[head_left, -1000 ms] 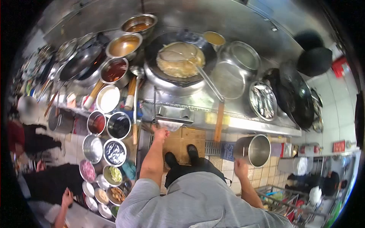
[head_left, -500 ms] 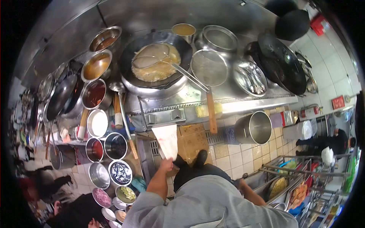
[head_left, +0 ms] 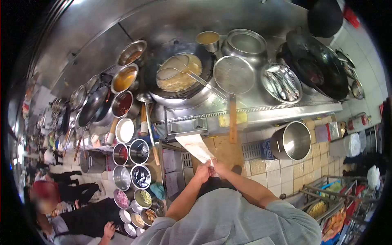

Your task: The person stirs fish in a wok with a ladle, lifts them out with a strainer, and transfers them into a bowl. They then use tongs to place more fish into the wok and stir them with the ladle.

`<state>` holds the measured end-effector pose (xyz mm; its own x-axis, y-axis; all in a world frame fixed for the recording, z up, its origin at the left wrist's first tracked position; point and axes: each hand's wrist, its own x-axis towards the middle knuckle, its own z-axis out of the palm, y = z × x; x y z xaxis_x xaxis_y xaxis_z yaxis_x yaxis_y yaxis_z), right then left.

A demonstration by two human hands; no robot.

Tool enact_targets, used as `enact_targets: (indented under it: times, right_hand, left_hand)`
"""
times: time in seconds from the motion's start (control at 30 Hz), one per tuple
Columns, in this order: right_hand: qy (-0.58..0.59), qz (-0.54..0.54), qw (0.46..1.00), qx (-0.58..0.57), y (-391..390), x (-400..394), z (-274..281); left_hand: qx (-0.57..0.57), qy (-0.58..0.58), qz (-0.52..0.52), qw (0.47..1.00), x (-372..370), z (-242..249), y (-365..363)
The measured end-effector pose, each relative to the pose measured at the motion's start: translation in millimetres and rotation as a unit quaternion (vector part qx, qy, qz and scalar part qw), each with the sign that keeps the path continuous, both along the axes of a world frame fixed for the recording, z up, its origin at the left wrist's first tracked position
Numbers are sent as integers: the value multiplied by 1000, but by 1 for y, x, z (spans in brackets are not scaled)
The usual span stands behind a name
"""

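Both hands now meet in front of the body: the left hand (head_left: 203, 171) and the right hand (head_left: 218, 168) are closed on the near end of a white cloth (head_left: 197, 147), which hangs stretched from them toward the stove edge. Half a second ago only the left hand held it, and the right arm hung low at the side; a second ago the left hand was up at the stove front where the cloth lay. The view has also swung, so the stove sits higher and more to the right.

Left of the hands stand small bowls of chopped ingredients (head_left: 145, 198), then steel pots: a dark-filled one (head_left: 141, 177), an empty-looking one (head_left: 122, 178), another dark one (head_left: 139, 151) and a reddish one (head_left: 120, 154). A white-filled bowl (head_left: 125, 130) sits just beyond. To the right, on the tiled floor, a big steel bucket (head_left: 292, 141) stands; what is in it cannot be told.

On the stove, the wok (head_left: 179, 75) holds pale yellow food with a wire skimmer (head_left: 171, 69) lying in it. Beside it are sauce bowls, red-brown (head_left: 123, 103) and orange (head_left: 125, 78), a round strainer (head_left: 234, 74), and a tray of fish (head_left: 282, 83). Far right is a black wok (head_left: 317, 67).
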<state>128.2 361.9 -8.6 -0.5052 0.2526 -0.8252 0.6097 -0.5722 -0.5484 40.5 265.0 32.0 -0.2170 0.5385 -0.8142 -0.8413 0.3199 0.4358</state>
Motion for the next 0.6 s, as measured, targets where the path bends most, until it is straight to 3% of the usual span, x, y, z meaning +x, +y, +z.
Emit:
enact_targets:
  times: [0.1,0.17,0.4,0.5,0.57,0.6]
  right_hand:
    - [-29,213,957,195,22,19,40]
    - [20,252,930,266,22,32,20]
    - [89,261,872,405,46,57,20]
    - [113,261,869,405,57,86,21]
    - [124,259,886,365,71,120,19]
    - [129,255,894,344,78,143,13]
  left_hand:
    - [-65,60,-36,995,9,-2,7]
    - [-87,106,-113,984,22,0,13]
    - [-181,183,-49,965,36,-19,51]
    - [-209,252,-58,943,39,-38,56]
    - [-233,302,-96,919,34,-50,53]
    - [-240,412,-303,825,6,-111,32]
